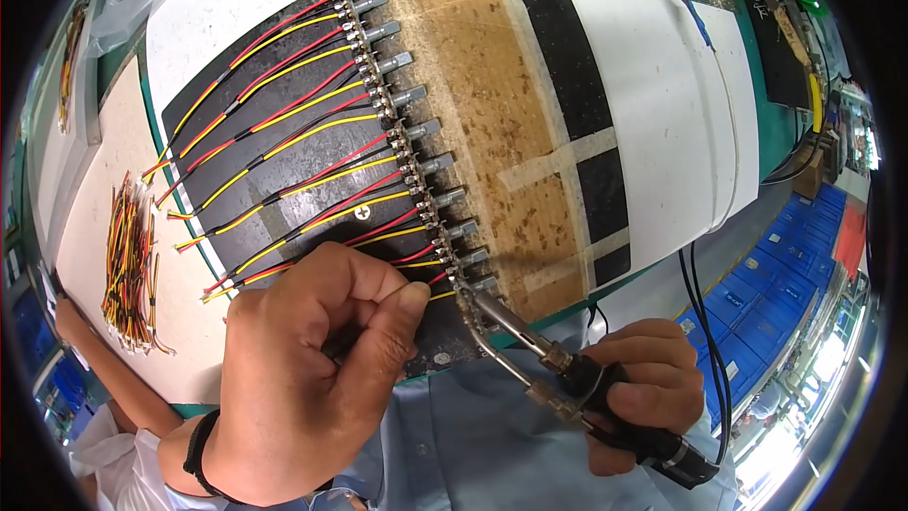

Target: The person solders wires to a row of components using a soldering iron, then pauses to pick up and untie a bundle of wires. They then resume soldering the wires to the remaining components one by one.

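Observation:
My left hand (pixel 312 360) is closed in a pinch on a thin red and yellow wire lead, whose ends reach past the fingertips to the near end of a row of small metal parts with grey shafts (pixel 410 95). In my right hand (pixel 653 388) is a soldering iron (pixel 515 326) with a thin feed tube beside its barrel. Its tip meets the row close to my left fingertips; exact contact cannot be made out. Other red, yellow and black wire leads (pixel 312 140) run leftward from the row across a black board (pixel 265 185).
A brown strip (pixel 482 132) is taped down right of the row. A bundle of wire leads (pixel 128 270) lies on the left. Black cables (pixel 700 322) hang at the right, near blue bins (pixel 771 260). Another person's arm (pixel 113 388) shows at lower left.

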Demonstrator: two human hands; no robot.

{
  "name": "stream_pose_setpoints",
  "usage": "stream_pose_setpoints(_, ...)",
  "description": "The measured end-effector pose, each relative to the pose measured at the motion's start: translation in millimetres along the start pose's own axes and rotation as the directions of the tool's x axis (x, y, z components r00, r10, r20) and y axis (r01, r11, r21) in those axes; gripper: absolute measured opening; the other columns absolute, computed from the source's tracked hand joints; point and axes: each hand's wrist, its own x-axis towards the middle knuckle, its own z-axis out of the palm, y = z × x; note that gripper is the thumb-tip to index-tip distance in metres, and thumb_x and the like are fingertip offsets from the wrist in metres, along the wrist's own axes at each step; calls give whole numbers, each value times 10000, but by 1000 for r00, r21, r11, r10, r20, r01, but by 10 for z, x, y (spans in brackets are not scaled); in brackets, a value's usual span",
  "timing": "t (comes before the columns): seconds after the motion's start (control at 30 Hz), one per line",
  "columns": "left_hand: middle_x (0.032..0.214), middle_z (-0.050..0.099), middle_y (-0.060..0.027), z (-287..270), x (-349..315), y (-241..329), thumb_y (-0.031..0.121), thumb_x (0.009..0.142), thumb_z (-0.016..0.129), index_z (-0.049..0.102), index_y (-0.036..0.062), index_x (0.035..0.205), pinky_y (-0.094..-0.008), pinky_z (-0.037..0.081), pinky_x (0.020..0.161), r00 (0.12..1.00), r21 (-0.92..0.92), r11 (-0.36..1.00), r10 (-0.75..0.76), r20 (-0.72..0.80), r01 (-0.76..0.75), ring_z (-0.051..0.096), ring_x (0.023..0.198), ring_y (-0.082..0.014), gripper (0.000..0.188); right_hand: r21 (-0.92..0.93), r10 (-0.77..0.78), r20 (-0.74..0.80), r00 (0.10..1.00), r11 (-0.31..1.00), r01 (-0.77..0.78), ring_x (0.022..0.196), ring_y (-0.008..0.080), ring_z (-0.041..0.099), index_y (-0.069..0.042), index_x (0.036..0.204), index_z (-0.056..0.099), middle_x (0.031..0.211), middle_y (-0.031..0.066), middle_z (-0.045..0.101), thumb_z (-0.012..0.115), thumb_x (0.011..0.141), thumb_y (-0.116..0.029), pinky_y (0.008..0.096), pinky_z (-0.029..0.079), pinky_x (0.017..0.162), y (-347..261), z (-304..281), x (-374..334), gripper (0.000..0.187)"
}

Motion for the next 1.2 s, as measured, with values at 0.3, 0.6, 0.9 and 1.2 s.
stream_pose_setpoints(0.3, 642, 584, -27, 25, -7, 15, 101, 923, 592, 541, -17, 862, -184, 431, 481, 1000, 36, 999, -1, -5, 1, 537, 525, -54, 143, -47, -57, -84, 995, 997, 53, 555, 235, 620, -35, 913, 541, 572, 12, 460, 590, 805, -539, 321, 486, 494, 30, -41, -120, 518)
stream_pose_setpoints(0.6, 665, 580, -25, -83, 29, -44, 127, 935, 583, 528, -14, 871, -187, 428, 505, 988, 125, 984, 110, 111, -124, 530, 548, -57, 164, -98, -80, -98, 992, 993, 71, 552, 231, 615, -47, 898, 516, 597, 18, 487, 574, 818, -563, 320, 481, 495, -24, -5, -169, 526)
stream_pose_setpoints(0.9, 672, 586, -24, -15, -25, 12, 117, 927, 595, 544, -21, 881, -185, 440, 516, 1000, 50, 999, -1, 29, 0, 536, 558, -56, 154, -66, 12, -79, 997, 998, -18, 643, 238, 662, -79, 1006, 516, 674, 31, 593, 659, 798, -438, 326, 502, 581, -78, -30, -112, 438)
stream_pose_setpoints(1.2, 674, 595, -26, -80, 45, -88, 80, 903, 621, 552, -30, 883, -179, 441, 515, 979, 73, 985, 144, 141, -156, 539, 558, -49, 131, -90, 20, -103, 995, 996, -29, 669, 238, 683, -82, 1033, 538, 664, 25, 634, 691, 803, -408, 319, 513, 621, -83, -9, -164, 427)
